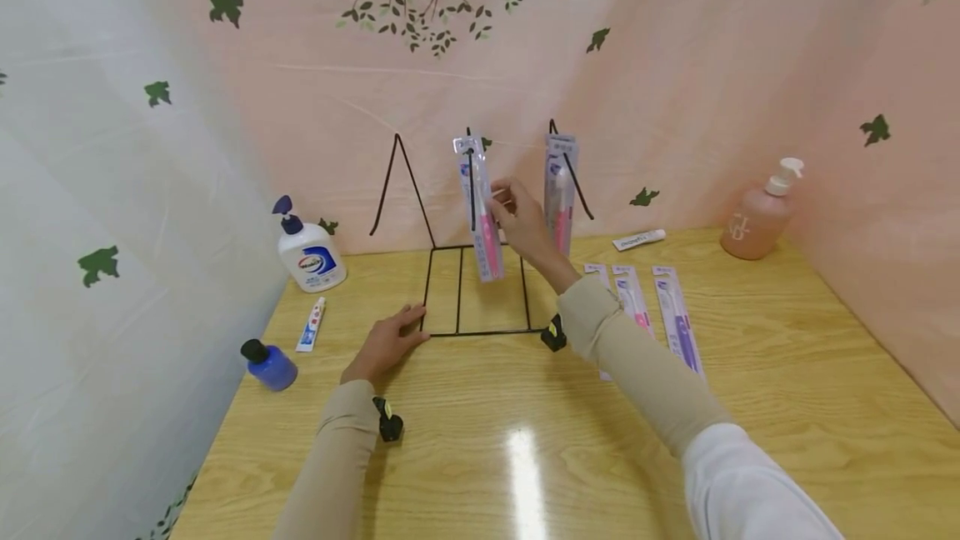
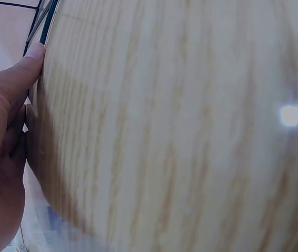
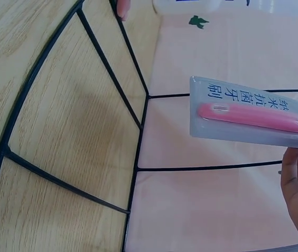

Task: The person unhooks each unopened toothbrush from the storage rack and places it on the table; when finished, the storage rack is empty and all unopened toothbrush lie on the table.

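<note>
Head view: right hand [image 1: 525, 223] pinches toothbrush pack [image 1: 480, 211] hanging near-upright, seemingly top-hooked; left hand [image 1: 386, 344] spread flat.

Premises present as a mock retail display corner, not a real shop. A black wire display rack [image 1: 480, 273] stands on a wood-grain table [image 1: 750, 407], with packaged toothbrushes [image 1: 480, 207] hung from its hooks and further packs [image 1: 678, 323] laid flat beside it. Toiletries stand about: hand-wash pump bottle [image 1: 310, 252], pink pump bottle [image 1: 761, 219], toothpaste tube [image 1: 311, 325]. Leaf-printed fabric backdrops [image 1: 675, 65] enclose the table.
</note>
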Motion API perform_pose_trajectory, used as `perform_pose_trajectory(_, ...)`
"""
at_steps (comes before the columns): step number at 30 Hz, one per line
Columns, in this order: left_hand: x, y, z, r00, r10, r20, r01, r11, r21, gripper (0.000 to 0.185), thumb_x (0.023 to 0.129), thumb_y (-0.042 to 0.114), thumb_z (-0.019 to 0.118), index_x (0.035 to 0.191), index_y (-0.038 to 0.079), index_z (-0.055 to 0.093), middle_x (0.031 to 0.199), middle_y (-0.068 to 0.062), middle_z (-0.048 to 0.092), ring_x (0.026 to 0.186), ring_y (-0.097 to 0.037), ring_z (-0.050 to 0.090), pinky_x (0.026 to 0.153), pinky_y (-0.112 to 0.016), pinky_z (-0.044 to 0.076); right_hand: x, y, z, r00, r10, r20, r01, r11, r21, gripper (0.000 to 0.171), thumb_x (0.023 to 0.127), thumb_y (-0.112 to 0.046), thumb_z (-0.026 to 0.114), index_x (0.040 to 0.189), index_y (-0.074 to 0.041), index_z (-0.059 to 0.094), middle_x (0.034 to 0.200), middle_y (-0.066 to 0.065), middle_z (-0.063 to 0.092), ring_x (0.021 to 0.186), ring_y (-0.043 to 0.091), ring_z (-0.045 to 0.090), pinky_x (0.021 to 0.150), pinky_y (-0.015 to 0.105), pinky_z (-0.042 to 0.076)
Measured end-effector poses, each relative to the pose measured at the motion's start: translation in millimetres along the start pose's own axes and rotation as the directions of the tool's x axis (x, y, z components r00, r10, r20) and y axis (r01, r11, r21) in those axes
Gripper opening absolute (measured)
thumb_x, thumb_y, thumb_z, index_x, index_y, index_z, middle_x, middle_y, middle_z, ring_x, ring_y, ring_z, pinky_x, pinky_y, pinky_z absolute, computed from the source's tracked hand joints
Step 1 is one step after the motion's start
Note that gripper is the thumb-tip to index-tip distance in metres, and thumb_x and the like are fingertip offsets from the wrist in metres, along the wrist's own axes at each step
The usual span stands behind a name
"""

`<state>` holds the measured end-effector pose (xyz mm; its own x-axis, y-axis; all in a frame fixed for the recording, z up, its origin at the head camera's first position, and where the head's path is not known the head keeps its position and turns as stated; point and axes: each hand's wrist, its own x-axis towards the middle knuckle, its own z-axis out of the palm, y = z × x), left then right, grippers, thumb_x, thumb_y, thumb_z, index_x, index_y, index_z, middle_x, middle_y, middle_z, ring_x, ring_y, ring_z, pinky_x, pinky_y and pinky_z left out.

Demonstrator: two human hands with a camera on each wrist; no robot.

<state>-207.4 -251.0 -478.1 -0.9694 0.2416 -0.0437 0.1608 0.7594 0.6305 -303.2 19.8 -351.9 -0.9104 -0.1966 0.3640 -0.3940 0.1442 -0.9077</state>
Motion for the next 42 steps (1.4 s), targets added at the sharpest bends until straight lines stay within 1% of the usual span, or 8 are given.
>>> perform_pose_trajectory(1,-0.2,-0.1,-0.1,1.000,-0.001,0.001,0.001,1.000,0.001,0.057,0.094,0.028,0.062,0.145,0.012,0.042,0.154,-0.012,0.032,0.144,-0.032,0.026,0.116,-0.054,0.023,-2.8,-4.9,-0.5,1.000,0.000,0.005,0.000,1.000,-0.002,0.026,0.100,-0.011,0.049,0.124,-0.004,0.050,0.105,0.019,0.059,0.088,0.031,0.059,0.080,0.041,0.057)
perform_pose_trajectory(6,-0.8,-0.4,-0.4,1.000,-0.008,0.003,0.008,1.000,0.000,0.057,0.094,0.029,0.062,0.145,0.013,0.043,0.154,-0.012,0.032,0.144,-0.032,0.026,0.116,-0.054,0.022,-6.4,-5.0,-0.3,1.000,-0.016,0.006,0.016,1.000,-0.021,0.024,0.099,-0.011,0.051,0.123,-0.006,0.051,0.102,0.015,0.060,0.084,0.026,0.060,0.076,0.035,0.058)
perform_pose_trajectory(8,-0.4,-0.8,-0.4,1.000,-0.004,0.000,0.004,1.000,0.005,0.057,0.094,0.029,0.062,0.145,0.012,0.043,0.154,-0.011,0.033,0.144,-0.032,0.026,0.116,-0.054,0.022,-3.6,3.8,0.4,1.000,-0.009,0.004,0.009,1.000,-0.026,0.024,0.099,-0.014,0.051,0.122,-0.009,0.052,0.101,0.010,0.060,0.083,0.021,0.059,0.075,0.032,0.058)
perform_pose_trajectory(15,0.7,-1.4,-0.8,1.000,0.014,-0.005,-0.014,1.000,0.002,0.057,0.093,0.026,0.063,0.144,0.010,0.044,0.152,-0.012,0.035,0.143,-0.032,0.027,0.116,-0.053,0.023,-8.8,1.7,0.0,1.000,0.005,0.010,-0.005,1.000,-0.020,0.025,0.099,-0.015,0.052,0.122,-0.006,0.052,0.103,0.016,0.060,0.084,0.026,0.060,0.076,0.038,0.058)
perform_pose_trajectory(27,0.7,-2.1,-1.0,1.000,0.009,0.005,-0.009,1.000,-0.008,0.057,0.093,0.027,0.062,0.145,0.011,0.043,0.153,-0.009,0.035,0.144,-0.031,0.025,0.116,-0.053,0.023,-26.4,-3.4,-5.3,0.997,-0.055,0.047,0.056,0.998,-0.020,0.022,0.099,-0.012,0.051,0.120,-0.005,0.052,0.100,0.015,0.059,0.081,0.023,0.060,0.071,0.032,0.059)
perform_pose_trajectory(35,0.8,-3.1,0.1,1.000,0.004,0.004,-0.004,1.000,-0.009,0.057,0.094,0.028,0.062,0.145,0.012,0.043,0.153,-0.008,0.035,0.145,-0.030,0.024,0.117,-0.052,0.022,-38.8,-7.1,-7.2,0.995,-0.052,0.082,0.054,0.998,-0.014,0.027,0.099,-0.013,0.052,0.123,-0.003,0.052,0.103,0.018,0.059,0.084,0.028,0.062,0.073,0.040,0.058)
perform_pose_trajectory(38,1.0,-3.3,0.5,1.000,0.008,0.004,-0.008,1.000,-0.004,0.057,0.094,0.028,0.062,0.145,0.012,0.043,0.153,-0.009,0.035,0.145,-0.031,0.024,0.116,-0.052,0.022,-43.6,-8.7,-8.4,0.994,-0.048,0.098,0.049,0.999,-0.013,0.026,0.099,-0.014,0.052,0.123,-0.003,0.051,0.102,0.017,0.059,0.083,0.026,0.062,0.073,0.039,0.058)
perform_pose_trajectory(42,0.8,-2.4,-0.1,1.000,0.007,0.002,-0.007,1.000,-0.005,0.057,0.094,0.027,0.062,0.145,0.011,0.043,0.153,-0.009,0.035,0.145,-0.030,0.024,0.116,-0.052,0.022,-49.8,-10.5,-10.0,0.991,-0.073,0.109,0.075,0.997,-0.015,0.024,0.099,-0.013,0.052,0.121,-0.003,0.052,0.099,0.015,0.059,0.079,0.023,0.061,0.072,0.040,0.058)
